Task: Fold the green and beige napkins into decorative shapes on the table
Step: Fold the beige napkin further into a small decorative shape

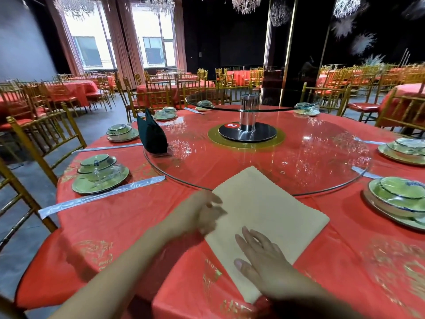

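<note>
A beige napkin (pixel 266 210) lies flat on the red tablecloth in front of me, folded to a rectangle, its far corner resting on the glass turntable. My left hand (pixel 207 212) is blurred at the napkin's left edge, fingers touching the cloth. My right hand (pixel 262 265) rests flat on the napkin's near end, fingers spread. A dark green napkin (pixel 151 134) stands upright, folded to a peaked shape, at the left rim of the turntable.
A big glass turntable (pixel 322 157) with a chrome post (pixel 248 116) fills the table's centre. Place settings of green bowls on plates stand at the left (pixel 100 173) and the right (pixel 400 199). Wrapped chopsticks (pixel 101 196) lie to the left. Gold chairs ring the table.
</note>
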A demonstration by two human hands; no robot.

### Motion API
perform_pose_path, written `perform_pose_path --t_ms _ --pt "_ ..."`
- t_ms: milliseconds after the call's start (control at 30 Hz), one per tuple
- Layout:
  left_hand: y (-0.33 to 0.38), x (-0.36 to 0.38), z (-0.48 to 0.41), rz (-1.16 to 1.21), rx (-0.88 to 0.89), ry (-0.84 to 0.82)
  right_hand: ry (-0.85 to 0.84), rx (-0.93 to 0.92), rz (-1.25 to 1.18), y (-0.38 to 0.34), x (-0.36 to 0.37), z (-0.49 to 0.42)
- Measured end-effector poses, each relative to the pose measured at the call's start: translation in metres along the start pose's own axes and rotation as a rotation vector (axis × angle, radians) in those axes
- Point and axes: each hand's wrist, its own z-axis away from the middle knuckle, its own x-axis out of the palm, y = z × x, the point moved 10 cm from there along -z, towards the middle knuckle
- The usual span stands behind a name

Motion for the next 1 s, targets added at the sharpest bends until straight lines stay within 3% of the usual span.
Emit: perform_pose_path --t_ms 100,200,267,467,533,667,867,1000 --pt "0.058 0.061 0.042 -0.123 0.332 -0.389 -0.118 0.047 -0.416 0.008 -0.001 -0.001" --pt "0.042 0.073 0.046 -0.167 0.272 -0.501 -0.117 0.067 -0.769 0.021 -0.008 -0.001" --pt "0.032 0.070 0.043 -0.167 0.233 -0.510 -0.098 0.055 -0.829 0.031 -0.013 0.000" --pt "0.023 0.073 0.034 -0.424 0.231 -0.587 0.024 -0.070 -0.742 0.061 -0.046 0.013" --pt "0.023 0.074 0.029 -0.438 0.257 -0.577 0.024 -0.130 -0.586 0.069 -0.053 0.020" --pt "0.015 0.068 0.024 -0.295 0.199 -0.506 -0.019 -0.259 -0.109 0.080 -0.050 0.028" --pt "-0.006 0.053 0.018 -0.146 0.091 -0.474 0.168 -0.329 0.051 0.083 -0.062 0.027" --pt "-0.008 0.046 0.020 -0.119 0.158 -0.400 0.220 -0.368 0.026 0.082 -0.062 0.032"
